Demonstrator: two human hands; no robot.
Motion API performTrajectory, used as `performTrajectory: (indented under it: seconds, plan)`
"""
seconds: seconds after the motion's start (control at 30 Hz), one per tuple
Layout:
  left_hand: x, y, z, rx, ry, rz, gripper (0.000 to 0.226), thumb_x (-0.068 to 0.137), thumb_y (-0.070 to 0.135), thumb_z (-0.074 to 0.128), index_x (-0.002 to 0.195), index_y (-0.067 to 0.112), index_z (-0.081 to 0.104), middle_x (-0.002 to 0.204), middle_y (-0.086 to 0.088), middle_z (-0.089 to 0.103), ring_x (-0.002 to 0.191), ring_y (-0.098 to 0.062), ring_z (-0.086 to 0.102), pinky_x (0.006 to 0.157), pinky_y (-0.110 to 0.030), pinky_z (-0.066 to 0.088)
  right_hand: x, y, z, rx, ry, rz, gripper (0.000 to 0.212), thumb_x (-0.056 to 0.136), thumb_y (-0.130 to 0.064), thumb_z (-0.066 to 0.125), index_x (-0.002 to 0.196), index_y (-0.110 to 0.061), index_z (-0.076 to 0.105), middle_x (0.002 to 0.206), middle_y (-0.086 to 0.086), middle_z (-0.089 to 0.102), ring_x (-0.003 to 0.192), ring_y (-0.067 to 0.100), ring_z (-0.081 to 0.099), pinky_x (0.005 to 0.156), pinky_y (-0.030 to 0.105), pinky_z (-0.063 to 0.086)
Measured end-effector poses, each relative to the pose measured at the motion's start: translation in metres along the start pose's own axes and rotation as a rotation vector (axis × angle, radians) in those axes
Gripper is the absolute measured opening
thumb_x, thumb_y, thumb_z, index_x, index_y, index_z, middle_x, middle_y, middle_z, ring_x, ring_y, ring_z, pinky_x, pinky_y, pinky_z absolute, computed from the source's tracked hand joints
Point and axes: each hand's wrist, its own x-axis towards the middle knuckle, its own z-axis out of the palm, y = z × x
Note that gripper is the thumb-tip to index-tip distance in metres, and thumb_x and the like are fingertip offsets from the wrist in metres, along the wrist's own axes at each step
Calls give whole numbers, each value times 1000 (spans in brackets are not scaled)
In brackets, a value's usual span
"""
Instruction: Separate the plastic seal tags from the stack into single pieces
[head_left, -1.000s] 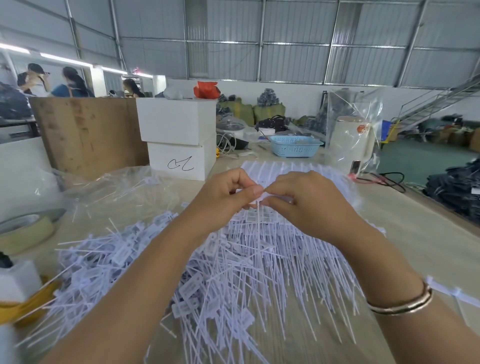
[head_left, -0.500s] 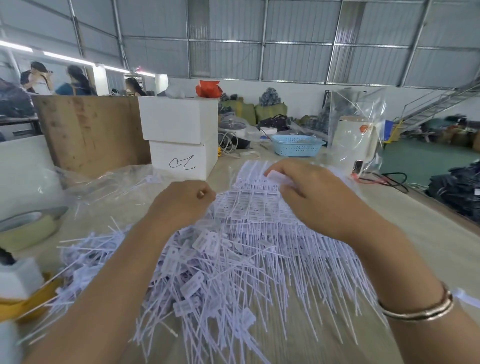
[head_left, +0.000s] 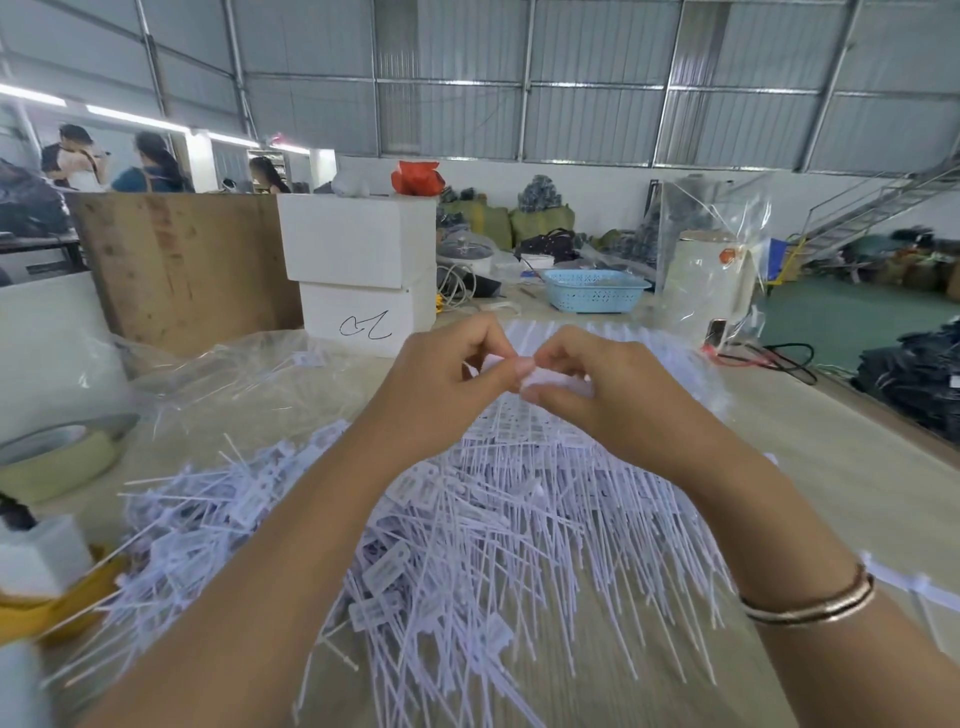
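Note:
A stack of joined white plastic seal tags (head_left: 613, 467) fans out on the wooden table, its thin tails pointing toward me. A loose heap of single tags (head_left: 249, 519) lies to its left. My left hand (head_left: 447, 384) and my right hand (head_left: 608, 400) meet above the far end of the stack, fingertips touching. Both pinch the head of one white tag (head_left: 540, 376) at the top of the stack. A gold bangle sits on my right wrist.
Two stacked white boxes (head_left: 363, 270) and a wooden board (head_left: 182, 265) stand behind. Clear plastic wrap (head_left: 234, 374) lies at left, a tape roll (head_left: 57, 457) further left, a blue basket (head_left: 592, 291) at the back. A bagged white appliance (head_left: 711, 275) stands right. People stand far left.
My left hand, which had dropped left to the loose heap half a second ago, has come back up to meet my right hand at the top of the stack.

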Motion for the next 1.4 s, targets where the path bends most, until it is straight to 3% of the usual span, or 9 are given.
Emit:
performTrajectory:
  seconds: [0.13,0.27,0.33,0.4,0.67,0.93,1.07,1.23,1.4]
  plan:
    - [1,-5,-3,-48,-57,-132,11,89,33,60,81,27,56,77,14,71,74,-16,66,76,-39,52,0,3,-6,-31,-38,1,22,93,-35,55,86,-18,67,73,3,64,67,17,53,65,36,41]
    - [-1,-4,5,-32,-84,-83,15,90,32,60,77,29,53,71,14,69,48,-11,47,45,-16,35,-1,0,-3,-31,-52,-2,19,92,-33,55,91,-22,70,71,5,66,69,23,59,70,41,47]
    - [-2,-4,9,-48,-69,-97,18,89,32,61,75,26,53,67,15,69,52,-18,53,48,-14,36,-1,0,-2,-70,-44,-5,21,93,-33,54,87,-21,70,70,4,65,68,22,58,70,41,46]
    - [-3,-6,11,-137,-56,-169,19,90,28,62,74,22,53,65,13,69,57,-6,61,54,-8,41,0,0,-1,-165,-15,-17,25,94,-35,53,84,-18,69,69,4,64,69,22,57,71,39,44]
    - [-2,-13,5,-563,-125,-362,20,78,29,63,61,26,55,64,2,68,81,-23,57,71,-28,39,-1,-3,11,-410,194,-135,33,94,-37,52,72,-17,67,60,-7,57,73,17,51,75,30,21]
    - [-2,-19,10,-651,-109,-419,28,79,26,63,52,27,54,65,0,61,58,-8,53,59,-21,36,-2,-2,23,-325,310,-165,25,87,-31,55,70,-27,73,62,-8,68,66,20,57,74,36,35]
    - [1,-30,6,-944,118,-615,21,92,13,54,72,15,51,62,0,64,51,-5,51,48,-16,39,-2,0,22,-242,384,-164,22,88,-27,58,77,-19,75,69,-7,71,67,20,61,73,37,40]
    - [2,-47,-21,-594,210,-524,17,92,14,57,74,16,57,64,1,68,55,-5,57,59,-22,37,0,0,16,-94,361,-140,21,92,-30,56,97,-18,74,83,-2,69,69,21,64,71,42,50]
    - [6,-55,-22,76,180,-396,16,90,30,58,75,27,62,62,11,68,54,0,57,53,-20,39,-2,-3,19,-80,299,-125,25,96,-23,52,117,-26,66,86,-5,51,59,10,49,63,26,35]
